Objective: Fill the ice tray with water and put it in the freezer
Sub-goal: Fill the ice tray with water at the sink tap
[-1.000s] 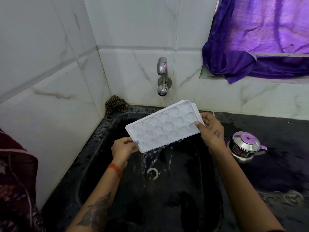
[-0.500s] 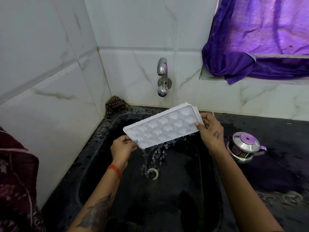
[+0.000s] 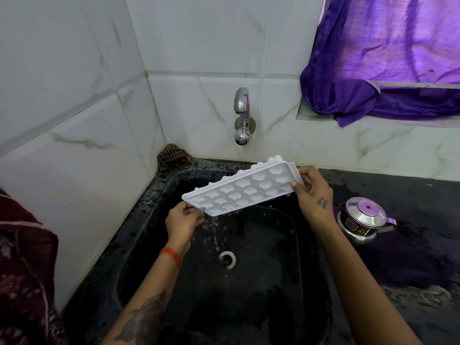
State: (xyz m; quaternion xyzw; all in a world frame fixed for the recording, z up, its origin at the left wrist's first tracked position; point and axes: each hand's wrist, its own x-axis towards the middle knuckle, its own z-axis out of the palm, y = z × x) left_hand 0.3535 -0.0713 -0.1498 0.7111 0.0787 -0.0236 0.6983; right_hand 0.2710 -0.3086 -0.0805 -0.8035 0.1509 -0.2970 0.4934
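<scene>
Both hands, left hand (image 3: 183,221) and right hand (image 3: 314,192), are gripping the tilted ice tray (image 3: 242,189); water is seemingly draining into the sink (image 3: 139,245), risking underfilled cells.

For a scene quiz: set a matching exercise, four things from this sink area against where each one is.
Things:
1. tray
2. tap
3. kettle
4. cloth

Places:
A. on the wall above the sink
B. hanging over the window ledge
C. held tilted over the sink by the left hand and right hand
D. on the counter, right of the sink

Pairs: 1-C, 2-A, 3-D, 4-B
</scene>
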